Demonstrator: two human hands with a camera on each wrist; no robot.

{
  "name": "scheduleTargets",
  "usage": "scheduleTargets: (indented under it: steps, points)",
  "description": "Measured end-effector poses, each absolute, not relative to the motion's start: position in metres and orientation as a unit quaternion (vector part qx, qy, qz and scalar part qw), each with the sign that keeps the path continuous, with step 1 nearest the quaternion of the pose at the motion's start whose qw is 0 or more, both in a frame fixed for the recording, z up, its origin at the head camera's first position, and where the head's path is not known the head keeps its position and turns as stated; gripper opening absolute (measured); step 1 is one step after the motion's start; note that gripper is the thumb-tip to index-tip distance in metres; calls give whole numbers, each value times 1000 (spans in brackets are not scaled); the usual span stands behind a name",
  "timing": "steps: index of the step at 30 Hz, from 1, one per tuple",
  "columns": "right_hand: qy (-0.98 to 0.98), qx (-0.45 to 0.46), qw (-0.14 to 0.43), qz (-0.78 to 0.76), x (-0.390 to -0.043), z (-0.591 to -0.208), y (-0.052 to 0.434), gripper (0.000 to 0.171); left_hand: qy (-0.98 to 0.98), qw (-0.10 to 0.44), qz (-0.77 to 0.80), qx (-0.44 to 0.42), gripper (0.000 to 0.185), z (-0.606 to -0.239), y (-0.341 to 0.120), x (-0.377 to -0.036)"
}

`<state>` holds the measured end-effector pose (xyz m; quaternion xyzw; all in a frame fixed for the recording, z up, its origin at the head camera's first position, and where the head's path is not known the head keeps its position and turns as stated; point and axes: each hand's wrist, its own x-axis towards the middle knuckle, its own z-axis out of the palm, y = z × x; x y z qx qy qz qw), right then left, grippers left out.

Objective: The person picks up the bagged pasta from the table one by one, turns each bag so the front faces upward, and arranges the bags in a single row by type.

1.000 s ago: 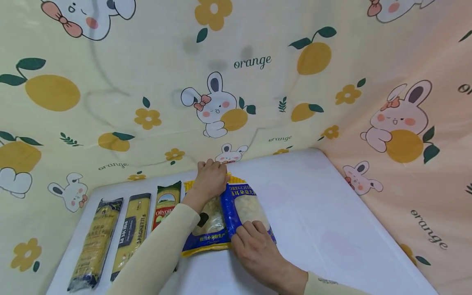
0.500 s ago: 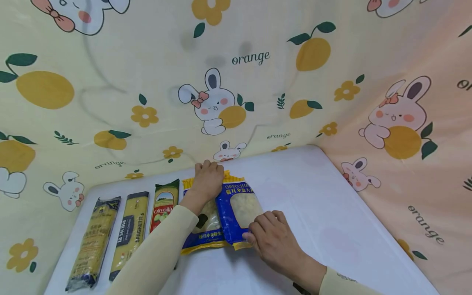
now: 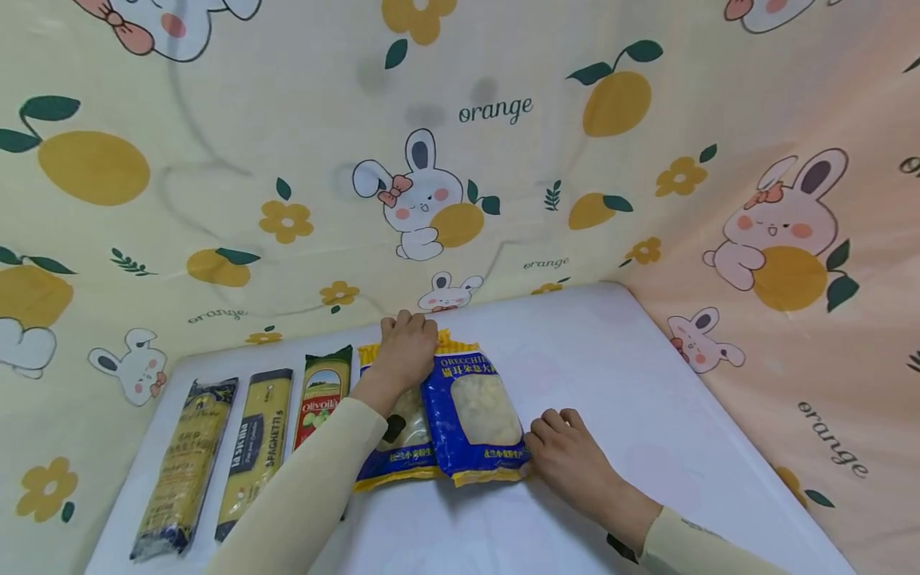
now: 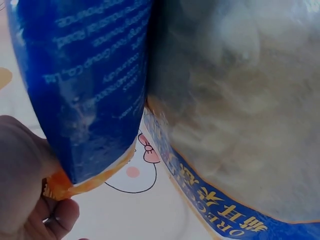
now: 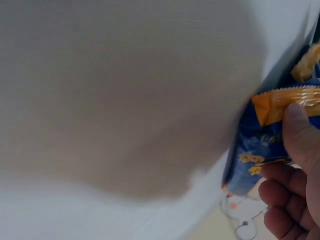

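Two blue-and-yellow bags of orecchiette pasta lie side by side in the head view, the right pasta bag [image 3: 485, 407] overlapping the left pasta bag [image 3: 413, 427]. My left hand [image 3: 404, 347] grips the top corner of the right bag; in the left wrist view, fingers pinch its orange edge, and printed text shows on that blue bag [image 4: 95, 90]. The window side of the other bag [image 4: 240, 110] faces that camera. My right hand [image 3: 571, 455] pinches the right bag's lower right corner, the thumb [image 5: 297, 122] on its yellow seal. My left forearm hides part of the left bag.
Left of the bags, three long spaghetti packs lie in a row: a gold pack [image 3: 187, 467], a dark-labelled pack [image 3: 259, 447] and a red-labelled Olivoilà pack [image 3: 323, 395], partly behind my left sleeve. The white table [image 3: 632, 383] meets a patterned cloth [image 3: 503, 176] at the back and right.
My right hand has slid right, from the lower front of the right bag to its lower right corner. That bag's front now shows flatter and wider. My left hand has stayed at the top.
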<state>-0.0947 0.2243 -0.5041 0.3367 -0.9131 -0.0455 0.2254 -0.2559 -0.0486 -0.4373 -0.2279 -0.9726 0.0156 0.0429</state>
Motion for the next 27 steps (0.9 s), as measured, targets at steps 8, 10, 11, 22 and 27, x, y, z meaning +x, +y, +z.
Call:
scheduleTargets:
  steps: [8, 10, 11, 22, 27]
  points:
    - [-886, 399, 223, -83, -103, -502, 219, 13, -975, 41, 0, -216, 38, -437, -49, -258]
    - [-881, 410, 220, -84, -105, -502, 219, 12, -976, 37, 0, -214, 39, -439, -48, -260]
    - [-879, 415, 219, -86, -106, -502, 219, 13, -976, 35, 0, -214, 38, -440, -48, -260]
    - [-869, 421, 222, -138, -124, -471, 255, 22, -966, 109, -1, -233, 20, -453, -18, -279]
    - [-880, 390, 227, -150, -123, -464, 268, 21, -967, 124, -48, -219, 15, -458, 2, -282]
